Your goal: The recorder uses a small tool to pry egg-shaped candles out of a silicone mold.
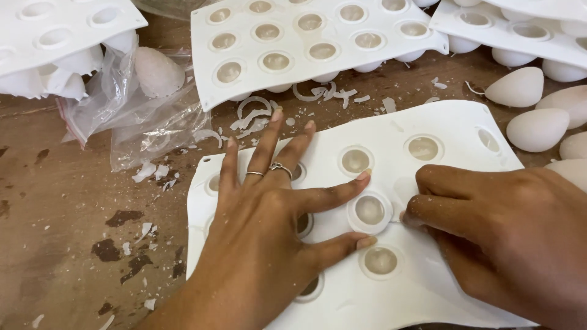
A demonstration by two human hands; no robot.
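We press our left hand [269, 208] flat, fingers spread, on the white mould sheet [391, 131] lying nearest us, holding nothing. Our right hand [495, 226] curls its fingertips against the raised rim of one filled cavity [370, 209], pinching at thin flashing; we cannot tell whether anything is held. We judge this the trimming step, and the next move calls for a careful peel around that rim. Beyond lie white shavings [257, 116], a plastic bag [140, 110], another filled mould [306, 43] and loose egg-shaped casts [538, 128].
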